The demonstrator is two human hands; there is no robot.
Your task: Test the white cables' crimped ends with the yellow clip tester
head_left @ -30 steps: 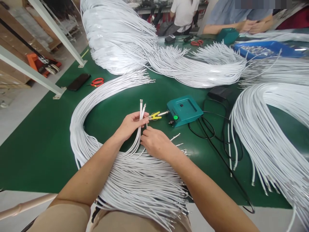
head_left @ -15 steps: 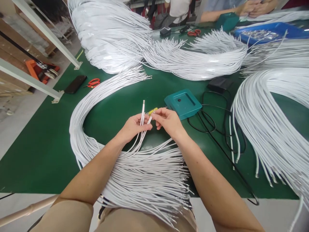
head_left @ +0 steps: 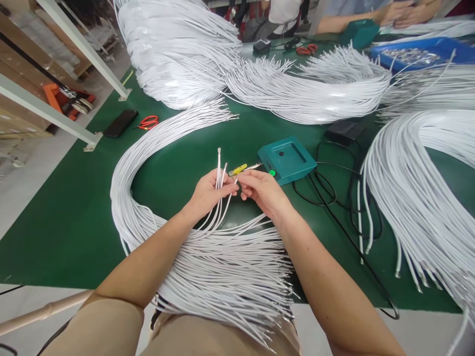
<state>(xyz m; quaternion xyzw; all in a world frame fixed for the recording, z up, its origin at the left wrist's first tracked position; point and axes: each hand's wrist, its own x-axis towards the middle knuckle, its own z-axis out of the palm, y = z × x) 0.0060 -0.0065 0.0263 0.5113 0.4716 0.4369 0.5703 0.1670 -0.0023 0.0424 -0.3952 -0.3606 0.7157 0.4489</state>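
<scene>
Several white cables (head_left: 219, 168) stand up out of my left hand (head_left: 212, 190), whose fingers and thumb are closed round them. My right hand (head_left: 260, 190) pinches the tip of one cable (head_left: 233, 189) just beside the left fingertips. Behind the fingertips is a yellow clip or probe (head_left: 238, 170) with a metal rod reaching to a teal box (head_left: 287, 159). A green light (head_left: 272, 173) glows on the box's near left corner. The held cables run down into a large white bundle (head_left: 226, 277) between my forearms, which curves round on the left.
More white cable bundles lie at the back (head_left: 311, 96) and right (head_left: 419, 198). Black cords (head_left: 343, 217) trail right of the box. A phone (head_left: 120, 123) and red-handled scissors (head_left: 149, 122) rest back left. Across the table, a person's hands (head_left: 404, 14) show near a blue tray (head_left: 426, 52).
The green light on the teal box now shows. The cable tips in my left hand have spread apart, and my right hand holds a single tip. The whole view has shifted slightly.
</scene>
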